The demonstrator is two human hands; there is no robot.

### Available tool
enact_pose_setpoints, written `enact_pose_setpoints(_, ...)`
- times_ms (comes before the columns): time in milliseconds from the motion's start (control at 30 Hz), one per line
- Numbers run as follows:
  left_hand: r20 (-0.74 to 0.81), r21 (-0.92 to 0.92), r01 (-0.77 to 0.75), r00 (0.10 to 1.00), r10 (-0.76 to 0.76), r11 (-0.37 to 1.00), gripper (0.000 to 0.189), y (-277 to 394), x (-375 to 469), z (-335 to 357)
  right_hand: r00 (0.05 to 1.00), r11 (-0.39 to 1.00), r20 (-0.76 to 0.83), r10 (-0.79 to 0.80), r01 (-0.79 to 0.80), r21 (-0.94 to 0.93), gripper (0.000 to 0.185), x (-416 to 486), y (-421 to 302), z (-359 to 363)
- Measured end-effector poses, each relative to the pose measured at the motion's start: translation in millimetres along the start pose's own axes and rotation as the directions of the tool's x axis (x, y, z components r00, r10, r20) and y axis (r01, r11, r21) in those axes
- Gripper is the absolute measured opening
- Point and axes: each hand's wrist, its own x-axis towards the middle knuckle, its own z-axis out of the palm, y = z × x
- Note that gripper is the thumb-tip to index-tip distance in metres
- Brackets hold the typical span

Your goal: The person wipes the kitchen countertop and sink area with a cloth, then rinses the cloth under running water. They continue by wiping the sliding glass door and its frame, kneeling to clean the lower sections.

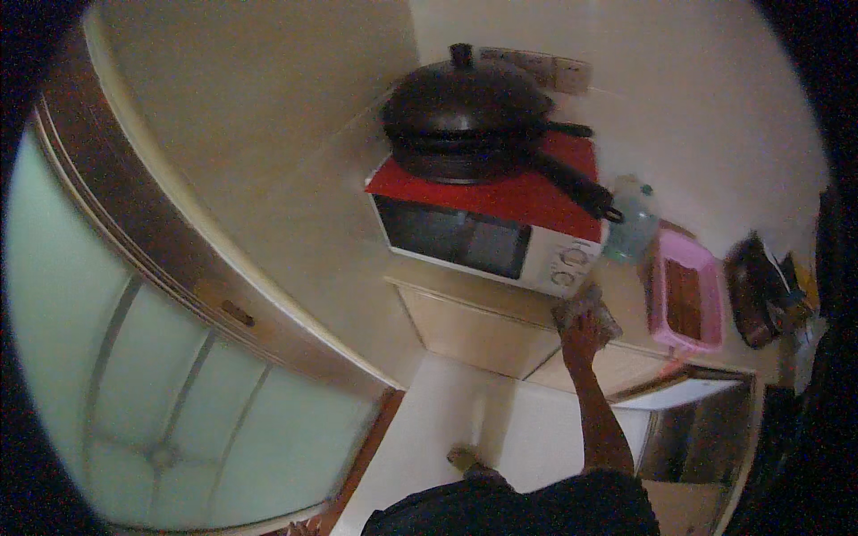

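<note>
My right hand (582,331) rests on a crumpled cloth (606,320) at the front edge of the pale countertop (620,295), just below the right corner of a white microwave oven (462,234). The cloth shows around the fingers. A red cover (556,201) lies over the oven's top, and on it stands a dark lidded pan (462,120) whose long handle points to the right. Beside the oven is a clear plastic bottle (629,231). Farther right sits a pink plastic basket (710,295) with something brown inside. My left hand is out of view.
Cabinet doors (476,335) lie below the countertop; an open compartment (697,429) is at lower right. A dark pan or bowl (752,291) and blurred items stand at the far right. A sliding door with frosted panes (161,375) is on the left. One foot (462,458) shows on the floor.
</note>
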Motion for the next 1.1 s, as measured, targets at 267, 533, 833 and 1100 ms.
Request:
enact_pose_setpoints(267,-0.106,0.001,0.141,0.984,-0.140,0.990,0.053,-50.0,-56.9,-13.8,0.917,0.853,0.384,-0.110,-0.111,0.510,0.045,61.7,-145.2,33.0)
enact_pose_setpoints(533,-0.109,-0.078,0.196,0.973,-0.203,0.978,0.055,-34.3,-69.5,-6.7,0.935,0.748,0.082,-0.344,0.221,0.626,0.043,112.4,-302.1,123.9)
enact_pose_setpoints(833,-0.158,-0.132,0.209,0.960,-0.229,0.969,0.058,-24.8,-97.1,-4.4,0.803,0.714,0.146,-0.578,0.412,0.566,0.039,141.1,-355.0,135.7)
enact_pose_setpoints(1100,-0.137,-0.177,0.176,0.970,-0.201,0.968,0.061,-30.4,-110.4,4.7,0.692,0.538,0.054,-0.720,0.508,0.673,0.038,98.6,-236.1,76.9)
